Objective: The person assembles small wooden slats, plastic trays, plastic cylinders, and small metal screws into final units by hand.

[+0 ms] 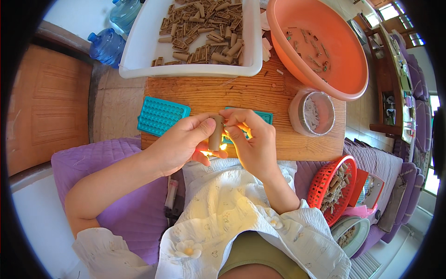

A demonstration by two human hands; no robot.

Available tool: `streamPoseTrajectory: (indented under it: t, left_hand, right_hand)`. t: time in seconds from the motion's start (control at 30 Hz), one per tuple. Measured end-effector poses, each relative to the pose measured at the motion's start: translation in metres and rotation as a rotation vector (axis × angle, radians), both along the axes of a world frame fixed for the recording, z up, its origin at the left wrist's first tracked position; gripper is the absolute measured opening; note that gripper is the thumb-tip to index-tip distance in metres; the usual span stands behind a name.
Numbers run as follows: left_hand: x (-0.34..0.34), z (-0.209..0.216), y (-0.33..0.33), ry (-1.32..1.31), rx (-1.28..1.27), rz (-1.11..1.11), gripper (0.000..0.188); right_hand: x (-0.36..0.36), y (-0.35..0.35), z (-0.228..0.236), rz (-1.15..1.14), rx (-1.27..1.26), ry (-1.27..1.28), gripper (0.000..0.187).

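Observation:
My left hand (179, 142) grips a small tan cardboard tube (216, 134), held upright between thumb and fingers over the near edge of a wooden table (241, 93). My right hand (253, 139) pinches the top of the same tube from the right side. Two teal perforated plastic trays lie flat on the table: one (160, 115) to the left of my hands, the other (262, 116) mostly hidden behind my right hand.
A white tray (139, 51) full of several tan tubes stands at the table's far side. An orange basin (325, 46) with small bits sits far right, a clear round container (312, 113) beside it. A red basket (332, 186) of sticks rests lower right; blue water bottles (108, 45) stand far left.

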State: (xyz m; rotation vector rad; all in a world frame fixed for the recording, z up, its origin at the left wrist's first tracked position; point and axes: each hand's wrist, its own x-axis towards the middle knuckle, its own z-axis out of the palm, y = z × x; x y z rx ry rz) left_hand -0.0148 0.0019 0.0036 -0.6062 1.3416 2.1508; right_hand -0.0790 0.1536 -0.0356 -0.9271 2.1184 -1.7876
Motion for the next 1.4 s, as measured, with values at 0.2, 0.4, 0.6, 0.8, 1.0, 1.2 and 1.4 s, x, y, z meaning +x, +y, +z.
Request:
streamPoseTrajectory:
  t: [0.2,0.4,0.6,0.8,1.0,1.2,1.4]
  left_hand:
    - [0.003,-0.019,0.001,-0.051,-0.081,-0.054,0.036]
    - [0.002,-0.02,0.006,0.021,-0.182,-0.323,0.03]
    - [0.002,-0.008,0.026,0.038,0.016,-0.277,0.041]
    - [-0.046,0.022,-0.017,0.387,-0.676,-0.215,0.028]
    - [-0.119,-0.026,-0.132,0.248,-1.378,-0.135,0.028]
    - [-0.184,-0.088,-0.171,-0.135,-1.617,-0.194,0.041]
    - [-0.195,-0.116,-0.179,-0.307,-1.397,-0.206,0.039]
  right_hand:
    - [-0.003,0.003,-0.014,0.135,0.167,-0.19,0.009]
    - [-0.008,0.026,-0.01,0.316,0.069,-0.192,0.017]
    - [-0.017,0.056,0.007,0.442,0.077,0.073,0.026]
    - [-0.031,0.178,0.043,-0.328,0.154,0.028,0.021]
    - [-0.04,0.303,0.026,-0.585,0.844,-0.014,0.021]
    - [-0.049,0.314,0.004,-0.39,1.227,-0.147,0.031]
    - [-0.158,0.203,0.075,-0.132,0.804,0.43,0.027]
